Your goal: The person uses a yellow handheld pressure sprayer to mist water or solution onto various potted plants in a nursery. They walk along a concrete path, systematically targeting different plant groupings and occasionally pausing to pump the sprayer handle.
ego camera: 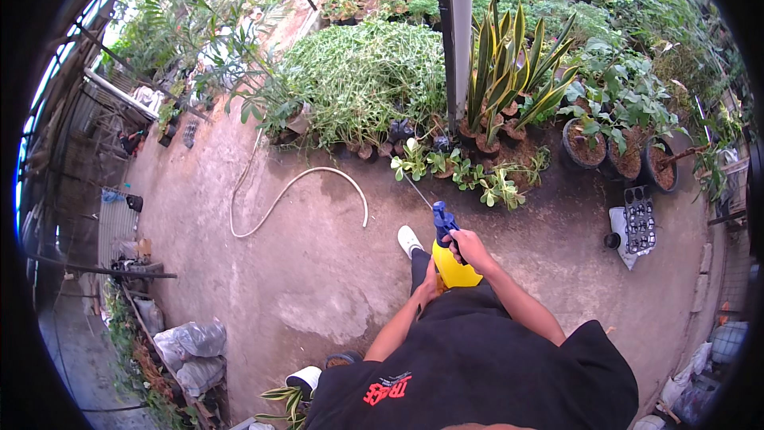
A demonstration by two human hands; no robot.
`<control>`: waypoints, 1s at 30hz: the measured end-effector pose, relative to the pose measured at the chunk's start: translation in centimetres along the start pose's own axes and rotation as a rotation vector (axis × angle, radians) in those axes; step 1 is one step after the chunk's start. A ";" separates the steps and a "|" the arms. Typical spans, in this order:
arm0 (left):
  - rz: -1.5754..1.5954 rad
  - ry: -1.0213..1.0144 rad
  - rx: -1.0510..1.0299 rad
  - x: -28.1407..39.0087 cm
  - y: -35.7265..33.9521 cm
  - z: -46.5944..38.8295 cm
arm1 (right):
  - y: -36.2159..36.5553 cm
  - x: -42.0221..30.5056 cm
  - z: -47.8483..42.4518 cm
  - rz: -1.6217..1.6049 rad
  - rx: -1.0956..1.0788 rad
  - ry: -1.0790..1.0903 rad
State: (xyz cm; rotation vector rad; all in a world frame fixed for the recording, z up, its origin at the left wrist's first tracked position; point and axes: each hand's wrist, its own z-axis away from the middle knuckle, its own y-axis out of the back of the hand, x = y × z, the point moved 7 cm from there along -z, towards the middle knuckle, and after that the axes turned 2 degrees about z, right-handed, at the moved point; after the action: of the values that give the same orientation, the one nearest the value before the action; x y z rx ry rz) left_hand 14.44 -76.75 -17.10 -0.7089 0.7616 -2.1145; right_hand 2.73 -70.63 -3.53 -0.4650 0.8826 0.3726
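A yellow pressure sprayer with a blue pump head is held upright close in front of my black shirt. My right hand grips the blue handle at its top. Against the lower left side of the yellow tank rests my left hand, its fingers partly hidden behind the tank. A thin spray wand runs from the blue head up and left towards low leafy plants. Behind these stand snake plants with yellow-edged leaves, beside a dense bed of green seedlings.
A pale hose curls on the concrete floor at my left. A post rises among the plants. Large black pots and a black seedling tray are at the right. Filled plastic sacks lie at the lower left, near a white pot.
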 end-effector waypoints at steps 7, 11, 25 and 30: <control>0.046 0.069 0.112 0.0 -0.5 0.8 | -0.3 -0.3 0.1 0.003 0.010 -0.005; 0.039 0.031 0.101 0.1 0.5 0.5 | -0.8 -0.5 0.1 0.033 0.001 -0.002; 0.195 -0.146 -0.023 3.7 -4.9 2.4 | -2.6 -0.5 0.1 0.106 -0.084 -0.020; 0.167 -0.166 0.012 3.9 -4.4 2.5 | -2.9 -0.3 -0.4 0.103 -0.097 -0.017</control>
State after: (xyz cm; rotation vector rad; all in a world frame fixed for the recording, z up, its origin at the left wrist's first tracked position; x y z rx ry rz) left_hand 11.90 -78.26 -11.40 -0.7762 0.6921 -1.8825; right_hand 3.75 -73.35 -2.81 -0.5059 0.8763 0.5147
